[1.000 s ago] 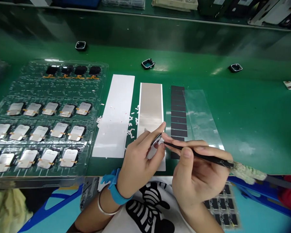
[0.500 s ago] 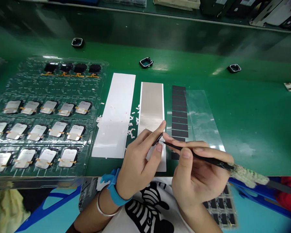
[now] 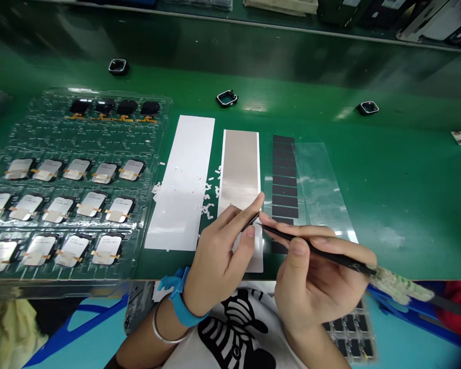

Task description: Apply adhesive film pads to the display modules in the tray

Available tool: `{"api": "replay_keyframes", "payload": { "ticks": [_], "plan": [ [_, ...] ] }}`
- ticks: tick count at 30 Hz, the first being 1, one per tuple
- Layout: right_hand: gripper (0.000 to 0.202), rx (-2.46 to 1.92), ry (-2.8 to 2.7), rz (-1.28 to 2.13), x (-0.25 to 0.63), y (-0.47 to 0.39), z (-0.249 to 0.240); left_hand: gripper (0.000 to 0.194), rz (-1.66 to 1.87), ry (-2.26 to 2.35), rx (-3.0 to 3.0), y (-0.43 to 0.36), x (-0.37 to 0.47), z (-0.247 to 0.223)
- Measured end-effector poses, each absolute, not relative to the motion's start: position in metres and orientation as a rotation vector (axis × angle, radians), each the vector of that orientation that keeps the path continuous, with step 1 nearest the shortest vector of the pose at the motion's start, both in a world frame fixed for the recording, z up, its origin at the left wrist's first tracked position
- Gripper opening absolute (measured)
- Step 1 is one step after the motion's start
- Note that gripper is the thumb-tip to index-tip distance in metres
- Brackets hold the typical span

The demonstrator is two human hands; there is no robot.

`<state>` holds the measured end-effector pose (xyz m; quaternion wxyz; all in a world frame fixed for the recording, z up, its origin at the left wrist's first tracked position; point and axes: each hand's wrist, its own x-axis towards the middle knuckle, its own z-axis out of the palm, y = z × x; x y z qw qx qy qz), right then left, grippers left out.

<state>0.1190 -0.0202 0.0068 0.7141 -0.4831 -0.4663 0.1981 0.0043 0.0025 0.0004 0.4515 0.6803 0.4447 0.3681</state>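
Observation:
My left hand (image 3: 219, 256) pinches a thin dark-edged flat part (image 3: 250, 221) between thumb and fingers, above the brown-faced sheet (image 3: 240, 161). Most of that part is hidden by the fingers. In my right hand (image 3: 322, 287) is a pair of black tweezers (image 3: 340, 260), held like a pen, its rear wrapped in pale, worn material. The tweezer tips are close to the part's right edge; whether they touch it I cannot tell.
A clear tray (image 3: 153, 154) at left holds several small screen modules. Beside it lie a white sheet (image 3: 184, 169), white scraps (image 3: 206, 209), a strip of black rectangles (image 3: 285, 179) and clear film (image 3: 322, 179). Watch-case frames (image 3: 227, 99) sit farther back.
My right hand and the tweezers have moved slightly right, their tips a little away from the left fingers. The watch-case frames at the back have shifted slightly left. My left hand stays nearly still.

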Motion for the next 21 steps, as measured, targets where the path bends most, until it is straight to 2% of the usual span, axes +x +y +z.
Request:
{"api": "replay_keyframes", "payload": {
  "ticks": [15,21],
  "plan": [
    [0.033,-1.005,-1.058,0.472,0.1199,-0.0202,0.0054,0.046,0.891,1.098,1.670,0.0024,0.0033,0.0015],
    [0.024,-0.989,-0.959,0.533,0.1204,-0.0177,0.0085,0.043,0.867,1.117,1.667,0.0020,0.0039,0.0010]
  ]
}}
